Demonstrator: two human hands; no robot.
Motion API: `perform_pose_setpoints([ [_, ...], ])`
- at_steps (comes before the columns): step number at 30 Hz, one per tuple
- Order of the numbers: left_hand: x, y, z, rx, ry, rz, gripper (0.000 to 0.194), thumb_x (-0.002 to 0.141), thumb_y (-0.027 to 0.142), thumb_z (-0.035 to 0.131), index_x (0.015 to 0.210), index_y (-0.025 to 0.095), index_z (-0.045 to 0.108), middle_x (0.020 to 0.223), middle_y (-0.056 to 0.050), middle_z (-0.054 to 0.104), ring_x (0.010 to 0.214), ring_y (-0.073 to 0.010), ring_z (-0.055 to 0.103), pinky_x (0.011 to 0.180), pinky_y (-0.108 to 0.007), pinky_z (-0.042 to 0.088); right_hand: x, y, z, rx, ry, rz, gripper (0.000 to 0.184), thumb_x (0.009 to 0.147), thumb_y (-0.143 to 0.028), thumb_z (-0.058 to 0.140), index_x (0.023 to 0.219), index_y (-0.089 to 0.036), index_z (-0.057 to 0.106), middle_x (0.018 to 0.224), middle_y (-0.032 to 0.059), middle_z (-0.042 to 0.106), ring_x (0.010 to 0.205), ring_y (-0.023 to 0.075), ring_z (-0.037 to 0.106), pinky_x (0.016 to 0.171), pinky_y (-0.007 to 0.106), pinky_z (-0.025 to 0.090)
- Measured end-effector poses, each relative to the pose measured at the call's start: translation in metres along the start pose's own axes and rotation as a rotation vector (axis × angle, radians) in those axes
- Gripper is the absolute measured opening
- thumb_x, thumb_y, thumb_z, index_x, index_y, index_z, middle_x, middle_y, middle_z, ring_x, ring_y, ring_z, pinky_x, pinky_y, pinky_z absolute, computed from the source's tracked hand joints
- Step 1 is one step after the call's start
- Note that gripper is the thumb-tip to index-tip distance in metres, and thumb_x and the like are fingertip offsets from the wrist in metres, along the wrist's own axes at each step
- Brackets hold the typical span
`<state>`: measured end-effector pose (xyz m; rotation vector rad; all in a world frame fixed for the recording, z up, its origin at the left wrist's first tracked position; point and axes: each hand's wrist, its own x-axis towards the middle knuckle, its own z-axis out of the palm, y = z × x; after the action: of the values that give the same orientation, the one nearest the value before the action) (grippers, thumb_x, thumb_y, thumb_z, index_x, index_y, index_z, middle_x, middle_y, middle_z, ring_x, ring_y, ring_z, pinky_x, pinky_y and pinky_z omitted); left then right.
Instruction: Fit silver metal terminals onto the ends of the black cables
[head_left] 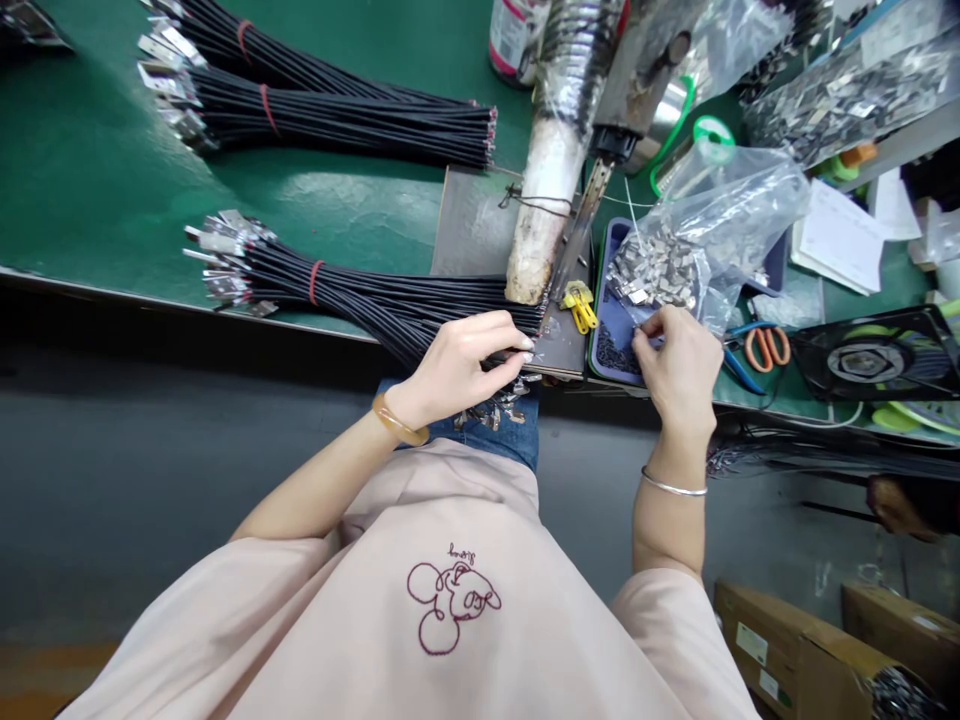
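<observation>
My left hand (472, 362) is closed, thumb and fingertips pinched together just in front of the soldering spot. What sits between the fingertips is too small to make out. Behind it lies a bundle of black cables (375, 290) with metal connectors at the left end and a red tie round it. More metal connectors (491, 408) hang below the hand, over my lap. My right hand (679, 360) pinches at the front of a blue tray (604, 265), where small black pieces (615, 352) lie beside metal connector shells (652, 270). Its fingertips hide whatever they grip.
A hose wrapped in white (544, 210) and a soldering iron (600, 180) point down at the grey plate (480, 220). A yellow clip (580, 306) lies beside the tray. Further right are orange-handled scissors (766, 347) and a fan (877, 358). Tied cable bundles (337, 120) lie at back left.
</observation>
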<state>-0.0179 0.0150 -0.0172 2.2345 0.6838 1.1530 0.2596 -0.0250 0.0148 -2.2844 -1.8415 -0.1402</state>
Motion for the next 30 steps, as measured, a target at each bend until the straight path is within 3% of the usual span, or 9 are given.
perform_pose_setpoints([
  [4,0.003,0.003,0.001,0.041,-0.032,-0.044,0.009,0.087,0.011,0.059,0.083,0.013,0.067,0.071,0.000,0.063,0.059,-0.0089,0.051,0.058,-0.022,0.040,0.002,0.001,0.011,0.042,0.074,-0.027,0.013,0.082,-0.017,0.057,0.074,-0.023,0.048,0.081,0.0031,0.062,0.078,0.0204,0.058,0.072,0.034,0.041],
  [7,0.006,0.004,0.001,-0.073,-0.054,-0.200,0.006,0.084,0.012,0.060,0.081,0.014,0.064,0.064,0.003,0.059,0.055,-0.0071,0.049,0.055,-0.020,0.038,0.002,0.001,0.018,0.138,0.189,0.005,0.014,0.082,-0.016,0.058,0.074,-0.023,0.049,0.076,0.0015,0.060,0.072,0.0184,0.058,0.071,0.034,0.046],
  [12,0.009,0.005,-0.003,-0.397,-0.084,-0.424,0.008,0.085,0.019,0.062,0.079,0.014,0.064,0.068,0.001,0.062,0.059,-0.0077,0.055,0.059,-0.019,0.046,-0.020,-0.023,0.012,0.606,0.414,0.097,0.011,0.090,-0.025,0.060,0.081,-0.023,0.054,0.090,0.0020,0.066,0.063,0.0126,0.065,0.057,0.029,0.054],
  [15,0.010,0.006,-0.003,-0.469,-0.067,-0.481,0.009,0.083,0.020,0.064,0.077,0.013,0.064,0.070,0.000,0.063,0.061,-0.0077,0.056,0.061,-0.019,0.047,-0.041,-0.052,0.005,0.905,0.296,0.070,0.015,0.088,-0.025,0.067,0.081,-0.023,0.054,0.084,-0.0022,0.067,0.061,0.0110,0.067,0.057,0.026,0.058],
  [17,0.010,0.007,-0.003,-0.486,-0.059,-0.501,0.009,0.083,0.020,0.065,0.078,0.012,0.065,0.069,0.000,0.063,0.061,-0.0076,0.056,0.060,-0.018,0.047,-0.053,-0.071,0.005,0.983,0.237,-0.010,0.012,0.089,-0.023,0.067,0.083,-0.023,0.057,0.091,-0.0007,0.071,0.071,0.0126,0.072,0.064,0.028,0.062],
  [22,0.011,0.007,-0.003,-0.517,-0.082,-0.510,0.009,0.082,0.020,0.065,0.078,0.012,0.066,0.071,-0.001,0.064,0.063,-0.0082,0.057,0.062,-0.018,0.047,-0.064,-0.100,0.019,0.742,0.441,-0.200,0.007,0.089,-0.019,0.068,0.090,-0.026,0.066,0.095,0.0007,0.075,0.090,0.0177,0.074,0.081,0.037,0.063],
  [24,0.010,0.006,-0.003,-0.512,-0.094,-0.506,0.011,0.083,0.021,0.065,0.078,0.012,0.066,0.072,-0.001,0.065,0.064,-0.0088,0.058,0.063,-0.019,0.048,-0.064,-0.103,0.024,0.750,0.464,-0.185,0.008,0.090,-0.020,0.066,0.093,-0.028,0.067,0.097,0.0011,0.075,0.093,0.0190,0.074,0.082,0.039,0.063],
  [30,0.009,0.004,-0.002,-0.454,-0.109,-0.481,0.011,0.085,0.021,0.064,0.078,0.013,0.065,0.067,0.000,0.061,0.060,-0.0078,0.053,0.057,-0.018,0.044,-0.067,-0.104,0.028,0.936,0.358,-0.091,0.004,0.093,-0.024,0.062,0.095,-0.026,0.064,0.104,0.0032,0.075,0.091,0.0192,0.076,0.077,0.038,0.064],
])
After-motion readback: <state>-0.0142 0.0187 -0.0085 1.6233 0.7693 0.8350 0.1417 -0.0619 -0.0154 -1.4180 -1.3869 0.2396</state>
